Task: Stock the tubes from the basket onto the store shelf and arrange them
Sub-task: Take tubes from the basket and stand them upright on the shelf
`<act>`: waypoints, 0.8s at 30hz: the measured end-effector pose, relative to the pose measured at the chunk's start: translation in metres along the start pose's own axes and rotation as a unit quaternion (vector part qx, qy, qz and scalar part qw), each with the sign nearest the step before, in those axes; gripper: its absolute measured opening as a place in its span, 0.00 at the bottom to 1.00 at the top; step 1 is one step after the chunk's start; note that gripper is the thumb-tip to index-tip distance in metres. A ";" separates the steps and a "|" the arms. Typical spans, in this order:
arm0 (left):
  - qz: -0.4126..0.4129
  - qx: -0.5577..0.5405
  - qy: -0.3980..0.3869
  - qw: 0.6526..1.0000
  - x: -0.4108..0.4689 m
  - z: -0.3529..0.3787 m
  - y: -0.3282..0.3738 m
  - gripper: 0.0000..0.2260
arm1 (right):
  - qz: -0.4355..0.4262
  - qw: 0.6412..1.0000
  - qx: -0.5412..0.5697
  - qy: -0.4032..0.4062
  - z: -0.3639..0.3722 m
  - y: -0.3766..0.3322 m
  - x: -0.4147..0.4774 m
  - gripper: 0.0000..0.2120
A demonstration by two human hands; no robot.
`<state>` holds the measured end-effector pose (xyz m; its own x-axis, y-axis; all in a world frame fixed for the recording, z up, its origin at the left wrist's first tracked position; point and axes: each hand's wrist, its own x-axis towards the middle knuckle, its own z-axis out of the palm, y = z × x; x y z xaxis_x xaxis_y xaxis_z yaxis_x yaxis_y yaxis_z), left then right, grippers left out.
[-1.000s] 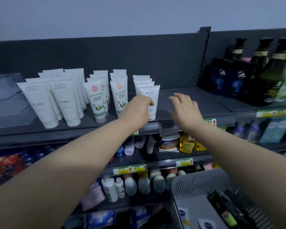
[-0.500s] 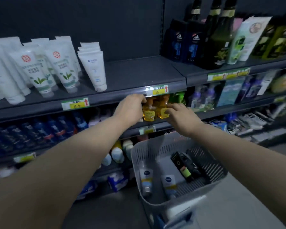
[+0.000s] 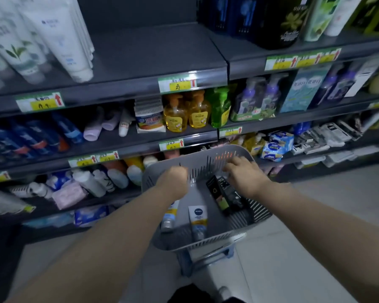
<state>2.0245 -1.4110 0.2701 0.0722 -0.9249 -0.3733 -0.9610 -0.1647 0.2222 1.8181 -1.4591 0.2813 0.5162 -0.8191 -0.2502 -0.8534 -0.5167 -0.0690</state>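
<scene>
basket [image 3: 197,158]: grey plastic, slotted walls, perched on a blue-grey stool [image 3: 208,256] on the pale floor [image 3: 304,248], just in front of the lower shelves.

inside, lying flat:
- nivea tube [image 3: 197,217], white with blue logo, cap end toward the near wall.
- second tube [image 3: 169,217] just left of it, upper part hidden under the left forearm.
- dark packs [image 3: 222,193] toward the right side, lying at an angle and touching one another; kind not readable.

left hand [image 3: 173,179]: above the rear left of the basket, knuckles up, fingers curled under into a fist. nothing seen in the grasp. well apart from both tubes on the basket floor.

right hand [image 3: 244,171]: over the far right corner of the basket, fingers stretched forward and a little spread, blurred. released, gripping nothing. just above the dark packs; contact with the basket rim not possible to tell.

top shelf [image 3: 153,51]: dark grey board at upper frame. white tubes [image 3: 59,40] standing cap-down in close rows at its left end, some with a green leaf print, front one with blue lettering. yellow price tag [image 3: 177,84] clipped to the shelf's front edge, right of those rows. dark bottles [image 3: 278,22] on the adjoining board to the right.

next level down: yellow pump bottles [image 3: 186,114] side by side, green bottle [image 3: 220,106] just beside them on the right.
</scene>
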 end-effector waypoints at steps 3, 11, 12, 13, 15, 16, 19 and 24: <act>-0.022 -0.045 -0.027 0.998 0.011 0.023 -0.020 0.09 | 0.008 0.999 0.007 -0.040 0.019 -0.009 0.009 0.20; -0.150 -0.138 -0.131 0.970 0.026 0.084 -0.051 0.11 | -0.020 0.991 0.016 -0.133 0.079 -0.020 0.040 0.20; -0.156 -0.142 -0.145 0.967 0.028 0.090 -0.051 0.12 | -0.027 0.989 0.013 -0.145 0.086 -0.020 0.045 0.20; -0.157 -0.144 -0.155 0.965 0.030 0.097 -0.052 0.12 | -0.034 0.987 0.012 -0.157 0.092 -0.020 0.051 0.20; -0.156 -0.144 -0.161 0.964 0.034 0.107 -0.053 0.12 | -0.051 0.983 0.019 -0.174 0.102 -0.020 0.061 0.19; -0.160 -0.145 -0.159 0.963 0.035 0.111 -0.053 0.12 | -0.064 0.982 0.024 -0.178 0.107 -0.021 0.066 0.19; -0.195 -0.145 -0.173 0.955 0.039 0.124 -0.052 0.12 | -0.103 0.973 0.041 -0.201 0.128 -0.022 0.077 0.18; -0.238 -0.119 -0.184 0.946 0.041 0.149 -0.045 0.17 | -0.164 0.948 0.046 -0.269 0.162 -0.036 0.082 0.18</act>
<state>2.0307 -1.3900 0.1108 0.3426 -0.5514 -0.7607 -0.7526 -0.6457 0.1291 1.8796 -1.4674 0.1066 0.6639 -0.3609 -0.6550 -0.6692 -0.6776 -0.3050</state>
